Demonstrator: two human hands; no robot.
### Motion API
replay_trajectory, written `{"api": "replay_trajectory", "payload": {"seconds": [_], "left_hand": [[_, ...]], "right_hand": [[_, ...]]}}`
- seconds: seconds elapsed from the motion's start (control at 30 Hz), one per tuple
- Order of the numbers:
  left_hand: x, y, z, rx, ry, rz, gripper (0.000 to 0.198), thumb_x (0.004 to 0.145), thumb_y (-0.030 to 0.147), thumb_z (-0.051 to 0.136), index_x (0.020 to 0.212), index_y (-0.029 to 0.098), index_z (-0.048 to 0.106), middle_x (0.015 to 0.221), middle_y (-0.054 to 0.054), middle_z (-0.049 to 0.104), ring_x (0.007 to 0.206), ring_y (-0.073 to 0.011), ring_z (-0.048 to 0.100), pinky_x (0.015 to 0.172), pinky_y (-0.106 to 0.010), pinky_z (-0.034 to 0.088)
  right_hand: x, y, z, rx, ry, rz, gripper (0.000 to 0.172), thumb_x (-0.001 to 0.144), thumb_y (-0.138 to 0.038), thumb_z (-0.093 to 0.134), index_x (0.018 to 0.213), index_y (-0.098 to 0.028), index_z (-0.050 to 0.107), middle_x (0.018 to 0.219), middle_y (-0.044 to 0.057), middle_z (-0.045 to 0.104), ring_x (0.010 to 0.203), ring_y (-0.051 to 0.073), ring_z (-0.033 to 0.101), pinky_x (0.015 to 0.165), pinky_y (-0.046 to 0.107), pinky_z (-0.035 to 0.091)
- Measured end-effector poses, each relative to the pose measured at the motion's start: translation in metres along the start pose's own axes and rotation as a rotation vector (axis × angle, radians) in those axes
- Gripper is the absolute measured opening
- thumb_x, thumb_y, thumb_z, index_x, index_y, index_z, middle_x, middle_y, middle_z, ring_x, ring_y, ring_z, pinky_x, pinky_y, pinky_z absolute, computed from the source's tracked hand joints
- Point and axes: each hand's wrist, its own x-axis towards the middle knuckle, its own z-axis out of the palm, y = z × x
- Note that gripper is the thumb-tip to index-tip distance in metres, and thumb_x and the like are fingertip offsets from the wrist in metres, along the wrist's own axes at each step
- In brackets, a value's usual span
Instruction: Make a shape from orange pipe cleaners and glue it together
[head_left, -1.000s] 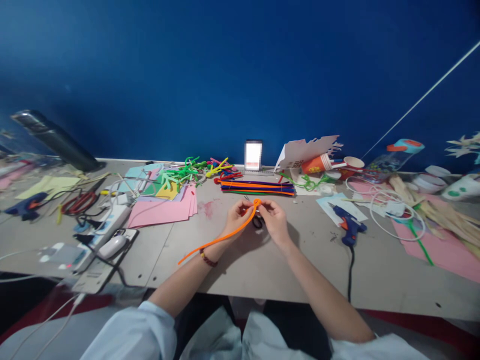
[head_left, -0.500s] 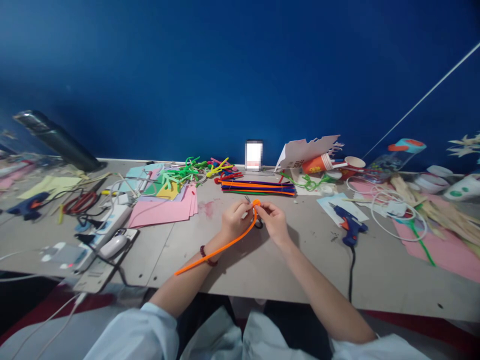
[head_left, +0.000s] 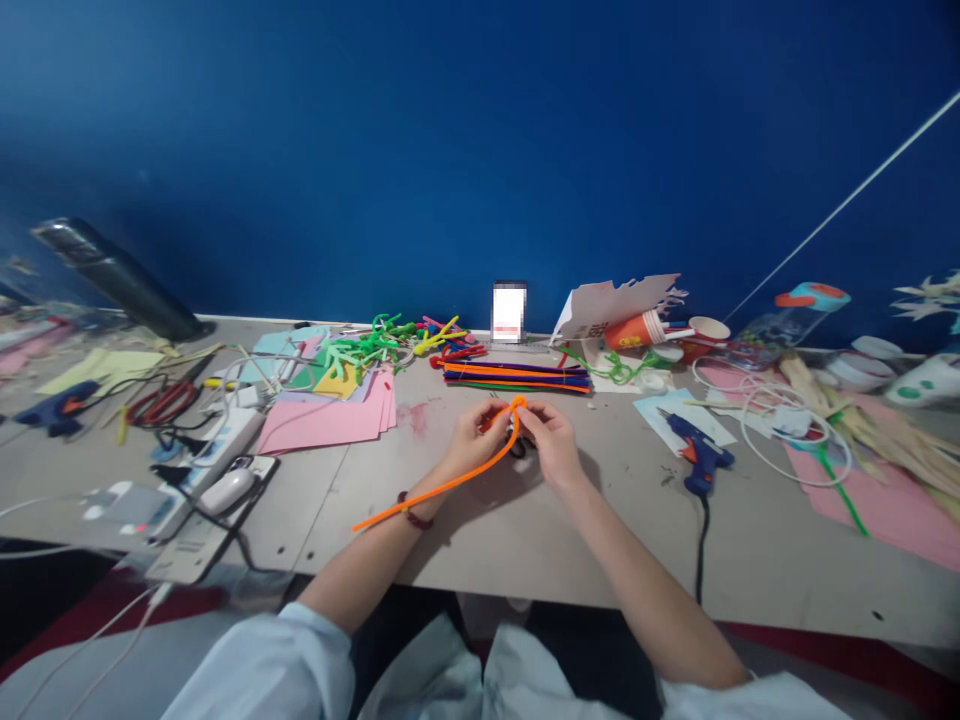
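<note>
An orange pipe cleaner [head_left: 450,484] has a small bent top between my two hands, and its long tail runs down to the left across my left wrist. My left hand [head_left: 480,434] is closed on it near the bend. On the other side of the bend, my right hand [head_left: 551,440] pinches the same orange piece. A dark looped object [head_left: 517,450] lies partly hidden on the table beneath the fingers. Just beyond my hands is a bundle of purple, orange and green pipe cleaners [head_left: 517,377].
Pink paper [head_left: 322,425] and green bent pipe cleaners [head_left: 367,350] lie at left, near a power strip [head_left: 225,450] and a white mouse [head_left: 227,490]. A blue glue gun [head_left: 703,455] rests at right. Orange cups [head_left: 637,330] and a lit phone [head_left: 510,312] are behind.
The bent top of the orange pipe cleaner has shifted slightly right and up, and its free end has risen a little. My left hand has turned slightly around it.
</note>
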Motion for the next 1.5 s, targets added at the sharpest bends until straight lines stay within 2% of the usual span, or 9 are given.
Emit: {"api": "replay_trajectory", "payload": {"seconds": [0.1,0.27,0.33,0.47,0.6,0.9,1.27,1.5], "left_hand": [[0.0035,0.0046,0.0022,-0.213,-0.048,-0.171,0.033,0.072,0.046,0.068,0.082,0.015,0.066,0.066,-0.002,0.063,0.055,-0.0086,0.053,0.053,-0.022,0.042],[0.0041,0.0038,0.0042,-0.279,0.004,-0.256,0.038,0.064,0.048,0.074,0.081,0.014,0.069,0.059,0.0,0.06,0.046,-0.0062,0.045,0.044,-0.02,0.034],[0.0031,0.0032,0.0041,-0.244,0.026,-0.244,0.037,0.064,0.048,0.074,0.078,0.014,0.069,0.058,0.0,0.06,0.046,-0.0067,0.047,0.043,-0.02,0.035],[0.0022,0.0047,0.0033,-0.169,0.066,-0.14,0.031,0.064,0.044,0.075,0.072,0.015,0.069,0.065,-0.002,0.064,0.055,-0.0088,0.054,0.053,-0.022,0.043],[0.003,0.0053,0.0033,-0.218,0.035,-0.141,0.03,0.063,0.043,0.076,0.075,0.016,0.069,0.071,-0.004,0.067,0.055,-0.0084,0.054,0.053,-0.022,0.044],[0.0014,0.0055,0.0036,-0.271,0.027,-0.183,0.034,0.062,0.045,0.077,0.074,0.014,0.066,0.066,-0.001,0.064,0.05,-0.0065,0.052,0.049,-0.02,0.044],[0.0015,0.0048,0.0045,-0.209,0.026,-0.165,0.034,0.064,0.045,0.074,0.074,0.014,0.066,0.065,-0.001,0.064,0.05,-0.0068,0.052,0.049,-0.02,0.044],[-0.0006,0.0002,0.0062,-0.174,0.014,-0.155,0.032,0.066,0.044,0.074,0.073,0.015,0.067,0.063,-0.002,0.065,0.051,-0.0092,0.056,0.05,-0.022,0.047]], "right_hand": [[0.0028,-0.0002,-0.0032,-0.029,-0.014,0.003,0.023,0.064,-0.037,0.075,0.077,-0.02,0.068,0.071,-0.001,0.067,0.061,0.011,0.059,0.059,0.025,0.048],[0.0051,0.0008,-0.0045,0.069,-0.009,0.086,0.024,0.062,-0.038,0.077,0.076,-0.02,0.069,0.07,-0.002,0.066,0.061,0.01,0.057,0.056,0.023,0.047],[0.0045,0.0003,-0.0028,0.137,0.011,0.138,0.027,0.058,-0.038,0.08,0.074,-0.02,0.068,0.067,-0.002,0.065,0.059,0.01,0.056,0.055,0.023,0.047],[0.003,-0.0005,-0.0001,0.251,-0.007,0.272,0.031,0.054,-0.036,0.083,0.075,-0.019,0.068,0.065,-0.003,0.065,0.053,0.008,0.054,0.05,0.02,0.046],[0.0032,0.0001,-0.0005,0.315,-0.04,0.385,0.031,0.055,-0.036,0.084,0.074,-0.019,0.067,0.059,-0.004,0.062,0.049,0.007,0.052,0.046,0.018,0.046],[0.0024,-0.0048,-0.0012,0.316,-0.098,0.421,0.026,0.056,-0.032,0.082,0.073,-0.019,0.066,0.061,-0.003,0.062,0.053,0.008,0.056,0.05,0.019,0.049],[0.0053,0.0004,-0.0045,0.346,-0.043,0.424,0.018,0.061,-0.029,0.076,0.071,-0.02,0.063,0.061,-0.004,0.06,0.054,0.009,0.054,0.051,0.02,0.048],[0.0071,-0.0048,-0.006,0.384,-0.058,0.472,0.015,0.058,-0.022,0.072,0.06,-0.02,0.057,0.058,-0.003,0.059,0.054,0.009,0.053,0.05,0.021,0.048]]}}
